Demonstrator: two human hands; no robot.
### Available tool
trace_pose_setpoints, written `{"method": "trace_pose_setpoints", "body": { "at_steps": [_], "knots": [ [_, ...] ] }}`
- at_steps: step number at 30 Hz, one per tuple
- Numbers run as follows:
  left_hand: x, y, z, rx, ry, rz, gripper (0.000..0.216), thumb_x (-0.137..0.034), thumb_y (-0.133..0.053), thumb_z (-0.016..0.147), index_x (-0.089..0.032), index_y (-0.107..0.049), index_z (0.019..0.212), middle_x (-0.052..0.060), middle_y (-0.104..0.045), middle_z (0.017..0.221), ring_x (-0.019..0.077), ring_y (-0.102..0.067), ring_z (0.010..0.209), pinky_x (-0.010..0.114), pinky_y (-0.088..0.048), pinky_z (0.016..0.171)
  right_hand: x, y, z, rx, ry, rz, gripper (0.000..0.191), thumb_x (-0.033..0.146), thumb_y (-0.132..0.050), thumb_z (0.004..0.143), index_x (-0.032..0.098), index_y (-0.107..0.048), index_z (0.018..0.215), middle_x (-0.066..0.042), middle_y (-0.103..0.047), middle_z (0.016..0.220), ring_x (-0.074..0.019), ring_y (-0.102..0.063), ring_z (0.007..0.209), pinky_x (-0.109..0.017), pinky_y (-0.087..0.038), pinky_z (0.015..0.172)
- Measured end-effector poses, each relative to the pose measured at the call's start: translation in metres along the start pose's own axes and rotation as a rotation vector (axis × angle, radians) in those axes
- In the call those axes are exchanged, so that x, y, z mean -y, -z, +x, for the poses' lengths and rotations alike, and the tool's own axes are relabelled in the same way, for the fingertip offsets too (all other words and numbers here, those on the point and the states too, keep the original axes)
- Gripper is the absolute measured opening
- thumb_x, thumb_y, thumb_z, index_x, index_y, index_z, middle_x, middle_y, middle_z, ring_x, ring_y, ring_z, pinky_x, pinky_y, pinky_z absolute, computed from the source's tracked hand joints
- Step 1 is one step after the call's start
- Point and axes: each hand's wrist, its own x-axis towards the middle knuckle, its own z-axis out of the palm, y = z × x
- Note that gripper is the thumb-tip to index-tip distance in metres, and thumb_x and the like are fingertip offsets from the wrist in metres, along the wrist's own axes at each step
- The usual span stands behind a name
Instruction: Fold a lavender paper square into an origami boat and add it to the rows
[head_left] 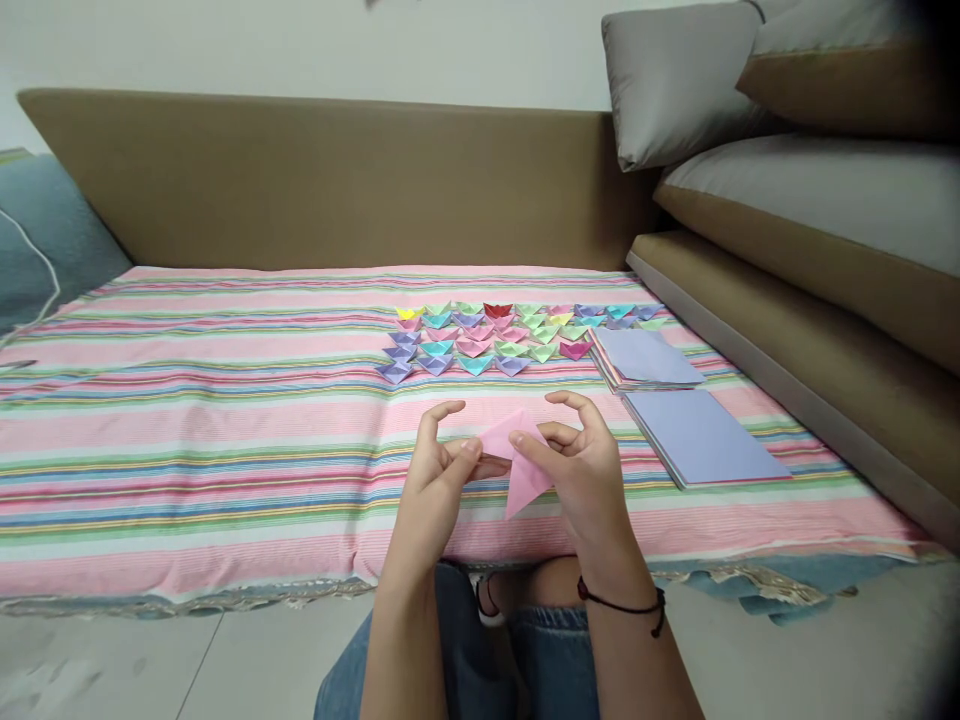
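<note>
A partly folded piece of pink paper (527, 488) is held up between my two hands, above the front part of the striped cloth. My left hand (441, 462) pinches its left corner between thumb and fingers, the index finger raised and curled. On the other side, my right hand (581, 455) grips the paper with the thumb pressed on its front, the index finger bent in the air. One pointed flap hangs downward between the hands. The fingers behind the paper are partly hidden.
Rows of small folded paper boats (474, 347) in many colours sit beyond my hands. To the right lie a stack of square paper (645, 357) and a larger stack (709, 440), both lavender on top. Sofa cushions (817, 200) pile up at the right; striped cloth (187, 430) covers the seat.
</note>
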Motion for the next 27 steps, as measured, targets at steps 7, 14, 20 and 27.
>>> {"method": "trace_pose_setpoints", "body": {
  "at_steps": [7, 14, 20, 27],
  "knots": [
    [0.0002, 0.0057, -0.0010, -0.011, -0.002, 0.051, 0.027, -0.034, -0.053, 0.085, -0.024, -0.050, 0.110, -0.006, -0.051, 0.061, 0.0112, -0.059, 0.062, 0.026, -0.051, 0.066, -0.0025, 0.0020, 0.0014, 0.040, 0.016, -0.020, 0.051, 0.025, -0.077, 0.062, 0.024, -0.046, 0.101, 0.005, -0.065, 0.059, -0.0096, -0.051, 0.047, -0.019, -0.038, 0.046],
    [-0.0020, 0.0053, 0.0008, -0.009, -0.063, 0.363, 0.020, -0.035, -0.067, 0.074, -0.016, -0.066, 0.081, 0.002, -0.061, 0.073, 0.0127, -0.055, 0.068, 0.021, -0.044, 0.059, -0.0031, 0.0029, -0.0012, 0.284, -0.022, -0.099, 0.053, 0.022, -0.076, 0.063, 0.024, -0.043, 0.104, 0.005, -0.065, 0.059, -0.0119, -0.056, 0.052, -0.020, -0.041, 0.050],
    [0.0011, 0.0045, 0.0013, -0.136, -0.131, 0.266, 0.019, -0.032, -0.068, 0.073, -0.015, -0.064, 0.065, -0.002, -0.053, 0.060, 0.0071, -0.039, 0.050, 0.020, -0.030, 0.046, -0.0022, -0.0005, -0.0043, 0.260, -0.028, -0.180, 0.058, 0.022, -0.075, 0.063, 0.024, -0.043, 0.111, 0.006, -0.062, 0.059, -0.0124, -0.056, 0.052, -0.021, -0.042, 0.048],
    [0.0058, 0.0011, 0.0042, -0.255, -0.138, 0.095, 0.020, -0.030, -0.069, 0.073, -0.016, -0.060, 0.063, -0.005, -0.047, 0.056, 0.0070, -0.041, 0.053, 0.019, -0.034, 0.051, -0.0046, -0.0036, -0.0022, 0.176, -0.044, -0.087, 0.064, 0.021, -0.075, 0.061, 0.023, -0.040, 0.114, 0.008, -0.062, 0.056, -0.0120, -0.057, 0.048, -0.021, -0.045, 0.047]
  ]
}}
